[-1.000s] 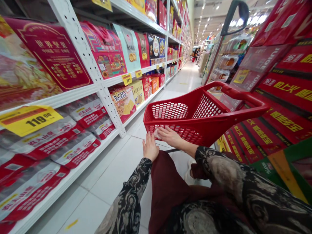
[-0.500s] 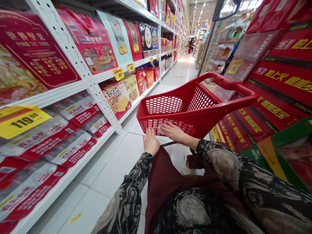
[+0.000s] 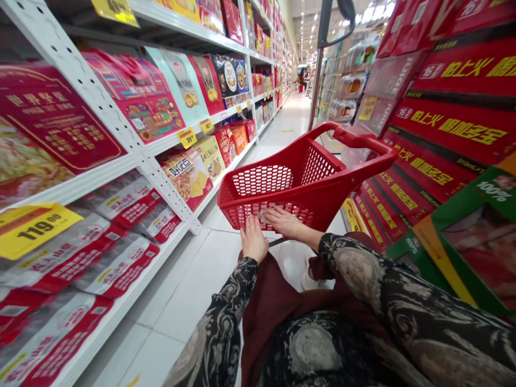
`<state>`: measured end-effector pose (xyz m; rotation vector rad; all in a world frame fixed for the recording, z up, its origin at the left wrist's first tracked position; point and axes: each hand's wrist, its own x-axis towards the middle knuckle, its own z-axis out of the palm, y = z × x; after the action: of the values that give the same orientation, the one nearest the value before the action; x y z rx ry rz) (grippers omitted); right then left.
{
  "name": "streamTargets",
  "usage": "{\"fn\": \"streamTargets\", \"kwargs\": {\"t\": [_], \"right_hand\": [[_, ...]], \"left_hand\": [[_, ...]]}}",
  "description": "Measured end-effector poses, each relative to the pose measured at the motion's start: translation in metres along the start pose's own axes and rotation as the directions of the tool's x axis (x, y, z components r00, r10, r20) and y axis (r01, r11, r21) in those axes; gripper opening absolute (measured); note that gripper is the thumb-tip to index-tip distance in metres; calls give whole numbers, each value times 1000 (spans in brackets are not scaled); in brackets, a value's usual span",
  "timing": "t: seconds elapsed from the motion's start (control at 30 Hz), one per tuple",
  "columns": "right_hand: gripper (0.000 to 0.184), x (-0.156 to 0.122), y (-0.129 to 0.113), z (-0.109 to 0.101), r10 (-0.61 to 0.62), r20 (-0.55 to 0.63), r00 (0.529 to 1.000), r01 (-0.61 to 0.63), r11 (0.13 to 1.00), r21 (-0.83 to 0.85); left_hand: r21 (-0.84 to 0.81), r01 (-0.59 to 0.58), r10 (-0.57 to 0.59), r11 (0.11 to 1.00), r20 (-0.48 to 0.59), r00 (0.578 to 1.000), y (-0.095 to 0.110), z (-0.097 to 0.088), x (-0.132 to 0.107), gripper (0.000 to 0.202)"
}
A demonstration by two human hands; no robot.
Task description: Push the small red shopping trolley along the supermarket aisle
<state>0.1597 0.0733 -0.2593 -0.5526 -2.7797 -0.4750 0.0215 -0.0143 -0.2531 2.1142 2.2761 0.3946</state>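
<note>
A red plastic shopping basket cart (image 3: 334, 185) with perforated walls stands tilted in front of my knees. My left hand (image 3: 255, 240) is close to its near lower edge, fingers stretched forward with nothing seen in them. Just to the right, my right hand (image 3: 285, 221) reaches across toward the same side wall, palm down. A small, pale, translucent crumpled piece (image 3: 263, 216) shows at its fingertips; its kind is unclear. The fingertips of both hands are near each other, and I cannot tell whether they touch the wall.
White shelving (image 3: 139, 153) with boxed gifts and bottle packs lines the left. Stacked red drink cartons (image 3: 447, 123) and a green box (image 3: 475, 231) crowd the right. A dark-handled pole (image 3: 317, 80) rises behind the cart. Far down the aisle, a person (image 3: 302, 79) sits.
The view has shifted slightly, so the cart and cartons appear farther left and the shelves lower. Both hands stay by the cart's near side; the pale piece stays at my right fingertips.
</note>
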Motion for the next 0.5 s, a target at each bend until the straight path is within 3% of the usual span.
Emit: {"fn": "streamTargets", "kwargs": {"t": [0.13, 0.23, 0.3, 0.5], "right_hand": [[37, -5, 1, -17, 56, -104, 993, -56, 998, 4], [41, -1, 11, -35, 163, -257, 952, -169, 986, -2], [41, -1, 16, -39, 210, -295, 932, -220, 975, -2], [39, -32, 5, -4, 216, -131, 968, -217, 976, 6]], "left_hand": [[3, -5, 5, 1000, 9, 1000, 6, 2, 0, 75], [-10, -1, 1, 1000, 17, 1000, 12, 0, 2, 76], [-8, -8, 8, 1000, 23, 1000, 17, -2, 3, 76], [26, -69, 68, 997, 25, 997, 29, -5, 2, 78]]}}
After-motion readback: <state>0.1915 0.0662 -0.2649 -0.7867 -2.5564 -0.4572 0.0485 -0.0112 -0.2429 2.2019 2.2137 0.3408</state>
